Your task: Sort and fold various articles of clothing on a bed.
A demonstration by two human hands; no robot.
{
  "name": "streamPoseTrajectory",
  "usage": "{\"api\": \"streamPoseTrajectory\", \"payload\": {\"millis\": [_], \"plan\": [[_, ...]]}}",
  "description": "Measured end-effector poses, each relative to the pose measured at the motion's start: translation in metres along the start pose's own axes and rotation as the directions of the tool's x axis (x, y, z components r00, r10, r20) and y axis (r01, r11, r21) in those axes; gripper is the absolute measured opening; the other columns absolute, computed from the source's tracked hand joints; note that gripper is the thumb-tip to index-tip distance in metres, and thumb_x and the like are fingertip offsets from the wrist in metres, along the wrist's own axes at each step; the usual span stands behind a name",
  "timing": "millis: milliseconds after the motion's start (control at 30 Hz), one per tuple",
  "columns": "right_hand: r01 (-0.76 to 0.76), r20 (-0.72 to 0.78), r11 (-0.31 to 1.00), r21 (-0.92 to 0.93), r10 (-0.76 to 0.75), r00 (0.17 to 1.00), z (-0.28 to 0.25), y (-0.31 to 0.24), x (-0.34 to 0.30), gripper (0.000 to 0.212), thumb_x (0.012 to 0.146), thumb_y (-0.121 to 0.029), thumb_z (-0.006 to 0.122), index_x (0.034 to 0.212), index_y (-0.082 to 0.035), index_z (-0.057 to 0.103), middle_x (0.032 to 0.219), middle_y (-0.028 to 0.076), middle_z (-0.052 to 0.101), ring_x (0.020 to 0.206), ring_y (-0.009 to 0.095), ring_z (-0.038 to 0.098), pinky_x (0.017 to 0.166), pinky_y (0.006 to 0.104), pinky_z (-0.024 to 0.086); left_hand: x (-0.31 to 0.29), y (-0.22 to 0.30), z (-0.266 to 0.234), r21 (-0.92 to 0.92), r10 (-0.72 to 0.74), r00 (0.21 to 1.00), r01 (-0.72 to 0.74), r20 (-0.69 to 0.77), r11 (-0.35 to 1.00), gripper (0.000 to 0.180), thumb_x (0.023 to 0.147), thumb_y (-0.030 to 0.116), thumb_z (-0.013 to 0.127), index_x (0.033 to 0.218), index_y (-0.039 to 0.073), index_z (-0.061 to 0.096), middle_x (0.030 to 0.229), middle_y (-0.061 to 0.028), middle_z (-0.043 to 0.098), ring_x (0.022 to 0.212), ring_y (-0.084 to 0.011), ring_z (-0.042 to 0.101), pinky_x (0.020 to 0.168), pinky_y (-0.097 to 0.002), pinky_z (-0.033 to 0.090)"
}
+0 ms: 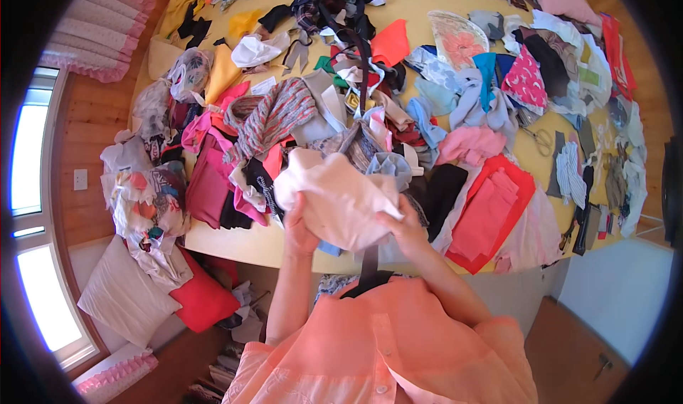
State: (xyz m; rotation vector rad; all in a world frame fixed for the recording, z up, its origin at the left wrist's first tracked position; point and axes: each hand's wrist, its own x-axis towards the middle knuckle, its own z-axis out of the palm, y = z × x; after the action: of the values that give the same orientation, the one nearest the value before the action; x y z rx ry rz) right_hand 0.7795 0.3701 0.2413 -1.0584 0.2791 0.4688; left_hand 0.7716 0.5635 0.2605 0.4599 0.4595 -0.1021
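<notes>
Between my two hands a pale pink piece of cloth is held up above the near edge of the table. My left hand grips its left lower edge, thumb on the front. At its right corner my right hand pinches the fabric. Just behind the cloth lie a grey and red knitted piece and a heap of mixed fabric scraps. A black scrap and a stack of folded coral-red cloth rest to the right of my right hand.
The yellow table is covered with fabric scraps. Scissors lie at the right. Stuffed clear plastic bags stand at the left edge, above a white cushion and a red one. A window is on the left.
</notes>
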Motion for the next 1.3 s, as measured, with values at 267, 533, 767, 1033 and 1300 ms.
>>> {"api": "streamPoseTrajectory", "payload": {"millis": [267,533,767,1033,1300], "plan": [[-0.158,0.257,0.917,-0.365,0.263,0.930,0.014,0.060,-0.028,0.041,0.069,-0.028,0.065,0.093,0.002,0.051,0.080,0.007,0.055,0.074,0.011,0.050,0.063,0.0234,0.041,-0.083,0.035,0.006,0.731,0.482,0.866,-0.245,-0.129,0.637,0.033,0.086,0.021,0.043,0.113,0.002,0.043,0.109,-0.0079,0.049,0.101,-0.0169,0.046,0.087,-0.0293,0.035],[0.077,0.223,0.820,-0.567,0.062,0.973,0.022,0.063,-0.027,0.030,0.070,-0.024,0.064,0.083,-0.001,0.050,0.068,0.005,0.049,0.062,0.008,0.043,0.054,0.0226,0.037,-0.101,0.052,-0.039,0.964,0.705,0.678,-0.021,0.209,-0.265,0.034,0.086,0.027,0.046,0.105,-0.001,0.048,0.102,-0.0041,0.050,0.091,-0.0144,0.046,0.082,-0.0256,0.034],[0.614,0.492,0.063,-0.787,-0.537,0.686,0.023,0.038,0.018,0.032,0.062,-0.015,0.068,0.086,-0.005,0.050,0.089,0.007,0.052,0.083,0.020,0.050,0.072,0.0297,0.038,-0.111,0.065,-0.048,0.842,0.552,0.820,-0.187,-0.150,0.506,0.036,0.086,0.028,0.045,0.112,0.003,0.045,0.116,-0.0083,0.042,0.105,-0.0195,0.041,0.087,-0.0326,0.032],[0.198,0.334,-0.387,-0.900,-0.322,0.886,-0.005,0.028,0.061,0.035,0.060,-0.018,0.067,0.091,-0.010,0.054,0.095,0.007,0.051,0.094,0.023,0.045,0.090,0.0458,0.023,-0.123,0.094,-0.036,0.514,0.443,0.895,-0.360,-0.044,0.779,0.053,0.084,0.040,0.041,0.124,0.006,0.029,0.123,-0.0085,0.036,0.110,-0.0238,0.038,0.088,-0.0413,0.035],[0.484,0.512,-0.176,-0.857,-0.397,0.761,-0.015,0.009,0.035,0.019,0.067,-0.016,0.060,0.078,-0.006,0.048,0.071,0.012,0.055,0.077,0.028,0.051,0.072,0.0416,0.038,-0.146,0.105,-0.017,0.244,0.324,0.946,-0.311,-0.015,0.919,0.059,0.083,0.045,0.039,0.127,0.010,0.022,0.127,-0.0073,0.032,0.115,-0.0228,0.034,0.091,-0.0398,0.031]]}}
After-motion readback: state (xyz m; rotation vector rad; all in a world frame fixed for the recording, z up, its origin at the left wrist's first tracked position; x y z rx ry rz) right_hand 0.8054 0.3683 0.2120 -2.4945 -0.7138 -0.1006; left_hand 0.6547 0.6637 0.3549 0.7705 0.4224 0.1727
